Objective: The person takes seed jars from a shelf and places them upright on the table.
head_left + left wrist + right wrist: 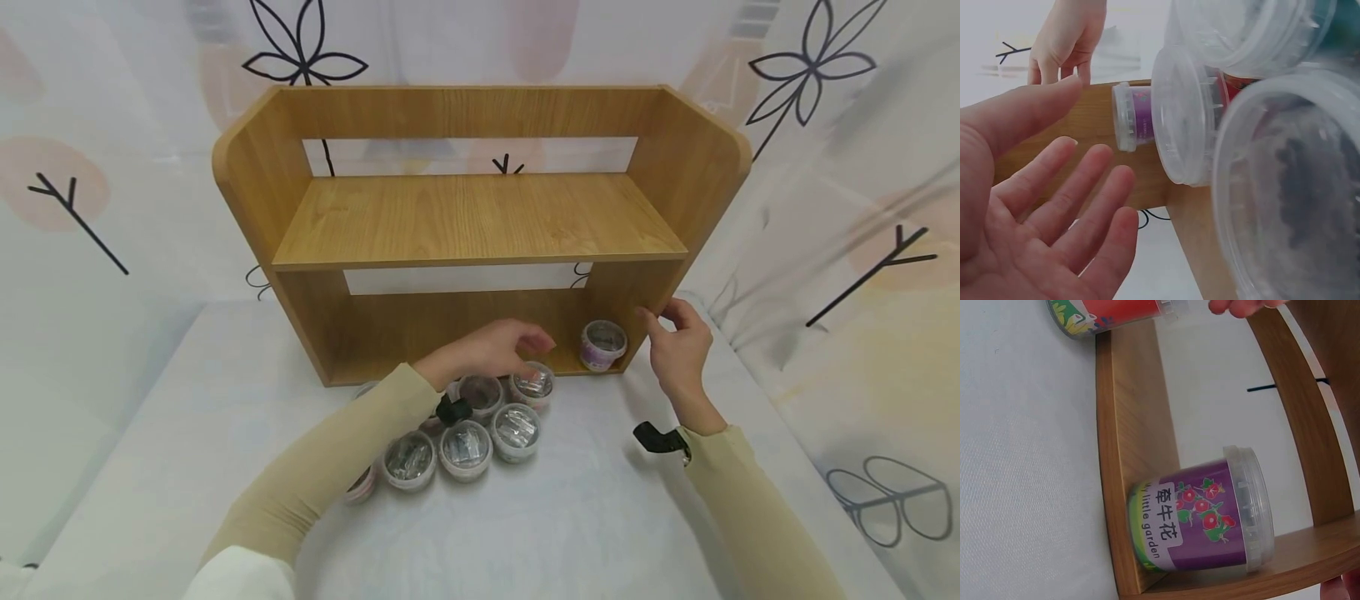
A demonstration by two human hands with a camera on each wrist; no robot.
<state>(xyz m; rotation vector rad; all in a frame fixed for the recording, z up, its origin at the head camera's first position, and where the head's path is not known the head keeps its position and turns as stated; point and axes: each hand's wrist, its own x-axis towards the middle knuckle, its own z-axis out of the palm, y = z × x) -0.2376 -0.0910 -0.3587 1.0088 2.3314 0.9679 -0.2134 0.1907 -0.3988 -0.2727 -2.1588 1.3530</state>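
Observation:
In the head view my left hand point(498, 348) reaches over a clear-lidded tub point(534, 385) at the front of a wooden shelf. Its fingers are spread and hold nothing, as the left wrist view shows from the palm side. My right hand point(682, 346) grips the shelf's right side panel point(652, 287), thumb on the inner side and the other fingers around the outside. Beside that panel, on the lower board, stands a purple tub point(1204, 515) with red flowers and "My little garden" on its label. A red-labelled tub point(1122, 311) shows near the left fingertips point(1239, 306).
Several more lidded tubs point(465, 450) stand grouped on the white-covered table point(570, 517), partly behind my left forearm. The two-tier wooden shelf point(480, 217) stands at the back, before a patterned cloth wall point(847, 167). Black straps with wrist cameras point(660, 437) sit on both wrists.

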